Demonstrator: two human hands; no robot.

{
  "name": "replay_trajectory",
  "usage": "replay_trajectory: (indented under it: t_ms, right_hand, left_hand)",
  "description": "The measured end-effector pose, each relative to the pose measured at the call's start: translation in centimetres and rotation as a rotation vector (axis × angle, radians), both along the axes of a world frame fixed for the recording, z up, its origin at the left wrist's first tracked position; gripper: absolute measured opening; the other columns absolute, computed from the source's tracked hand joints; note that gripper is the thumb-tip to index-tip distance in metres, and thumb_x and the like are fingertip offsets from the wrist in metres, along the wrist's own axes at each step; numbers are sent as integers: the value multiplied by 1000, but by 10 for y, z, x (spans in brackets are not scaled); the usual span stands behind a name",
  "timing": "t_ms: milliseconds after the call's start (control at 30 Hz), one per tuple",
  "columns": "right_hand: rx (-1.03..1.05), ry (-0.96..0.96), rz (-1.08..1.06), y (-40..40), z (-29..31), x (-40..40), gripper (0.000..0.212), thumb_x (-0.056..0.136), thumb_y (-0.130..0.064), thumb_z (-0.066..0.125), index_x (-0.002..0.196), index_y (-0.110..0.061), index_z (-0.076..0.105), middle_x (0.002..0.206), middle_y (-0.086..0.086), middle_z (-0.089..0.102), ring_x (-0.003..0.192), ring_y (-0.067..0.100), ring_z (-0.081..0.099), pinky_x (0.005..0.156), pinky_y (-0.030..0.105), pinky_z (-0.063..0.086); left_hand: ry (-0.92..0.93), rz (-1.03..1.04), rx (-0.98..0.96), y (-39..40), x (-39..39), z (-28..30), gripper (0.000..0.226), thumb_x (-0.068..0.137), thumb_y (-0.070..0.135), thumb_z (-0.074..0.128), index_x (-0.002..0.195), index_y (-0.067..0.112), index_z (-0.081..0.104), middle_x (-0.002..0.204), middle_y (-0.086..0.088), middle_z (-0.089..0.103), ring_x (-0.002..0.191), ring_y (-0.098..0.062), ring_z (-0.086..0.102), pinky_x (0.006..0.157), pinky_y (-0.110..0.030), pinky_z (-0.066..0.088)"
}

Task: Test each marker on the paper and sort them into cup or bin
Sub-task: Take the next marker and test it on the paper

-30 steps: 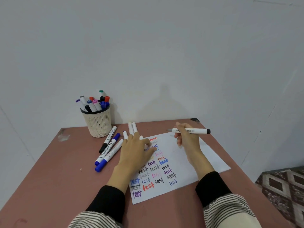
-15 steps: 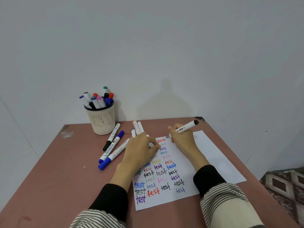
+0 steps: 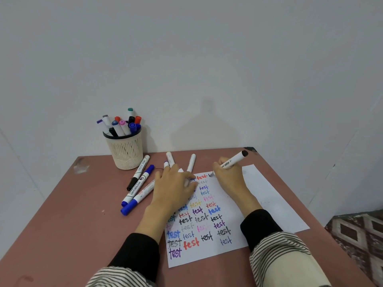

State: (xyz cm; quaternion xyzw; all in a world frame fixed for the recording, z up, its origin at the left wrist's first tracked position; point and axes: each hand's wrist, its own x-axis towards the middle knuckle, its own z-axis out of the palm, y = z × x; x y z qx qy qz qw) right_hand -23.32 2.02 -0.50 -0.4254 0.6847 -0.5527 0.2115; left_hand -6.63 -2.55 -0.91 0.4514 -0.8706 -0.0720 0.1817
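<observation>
My right hand (image 3: 230,179) grips a white marker with a black end (image 3: 236,159), its tip down on the white paper (image 3: 267,195) beside the top red "test". My left hand (image 3: 174,187) lies flat on the paper's upper left corner, fingers spread. The sheet carries several coloured "test" words. A cream mesh cup (image 3: 125,151) at the back left holds several markers. No bin is in view.
Three whiteboard markers (image 3: 137,186) with black and blue caps lie left of my left hand. Two white markers (image 3: 191,162) lie beyond its fingertips. The pink table (image 3: 72,224) ends at a white wall; patterned floor (image 3: 360,235) shows at the right.
My right hand brought the marker from held level above the paper down to writing angle, tip now on the sheet. My left hand has stayed on the paper.
</observation>
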Motion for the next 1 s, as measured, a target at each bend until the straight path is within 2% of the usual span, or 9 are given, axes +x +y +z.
replay_trajectory:
  t_ms: [200,467,600,800,867,1000]
  right_hand:
    - [-16,6,-11,2,3,1,35,90,-7,53,63,-14,32,60,5,28,37,-3,41,45,19,25]
    - [-47,-15,-55,1,2,-1,29,90,-6,52,66,-10,35,62,6,26,37,0,33,45,20,23]
    - [-29,-6,-53,0,1,-1,36,90,-6,51,63,-16,29,59,0,24,37,1,30,42,16,23]
    - [-23,-35,-42,0,1,-1,36,87,-6,52,62,-16,29,56,-2,25,43,5,24,45,20,25]
    - [-37,-53,-69,1,2,-1,38,87,-4,50,61,-19,26,55,-5,24,42,4,22,42,16,24]
    - [-53,-49,-90,2,2,-2,28,88,-6,50,65,-12,36,59,4,30,40,2,29,45,20,26]
  left_hand:
    - [3,8,22,-1,0,-2,36,94,55,45,122,40,60,120,0,51,132,-27,35,102,-45,28]
    - [22,14,41,-2,-1,-2,35,93,55,47,120,40,62,116,1,52,130,-25,36,103,-45,28]
    - [30,17,40,-1,-1,-2,35,92,56,48,119,39,62,115,1,52,130,-25,37,103,-45,28]
    - [32,15,36,-1,-1,-3,34,92,56,47,119,39,62,112,3,50,126,-23,39,101,-43,28]
    - [32,14,38,-1,-1,-2,34,92,56,47,119,39,62,112,3,50,125,-23,39,101,-44,28]
    - [34,14,36,-2,-1,-2,34,92,56,48,118,40,62,111,3,51,125,-23,39,100,-43,28]
